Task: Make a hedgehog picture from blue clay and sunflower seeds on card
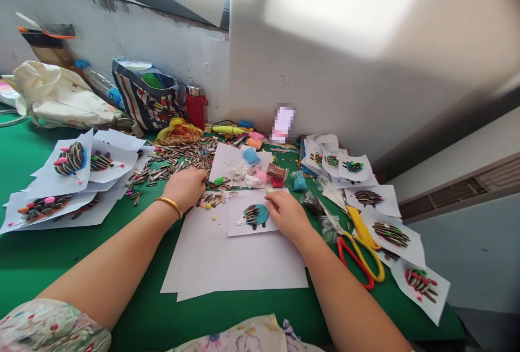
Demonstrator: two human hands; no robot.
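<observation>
In front of me a small white card (236, 228) bears a blue clay hedgehog (262, 214) with striped sunflower seeds pressed onto its back. My right hand (287, 212) rests on the card's right side, fingers bent over the edge and holding it. My left hand (184, 188), with a gold bangle on the wrist, is at the near right edge of a pile of sunflower seeds (173, 152). Its fingers are curled downward and pressed together; whatever is between them is hidden. Beneath the card lie larger white sheets (235, 271).
Finished seed-hedgehog cards are stacked at left (101, 189) and right (369, 173). Bags of coloured clay (277, 172) lie behind the card. Scissors (357, 257) and a yellow cutter (361, 227) sit right of my forearm. A red flask (195, 108) and bags stand along the wall.
</observation>
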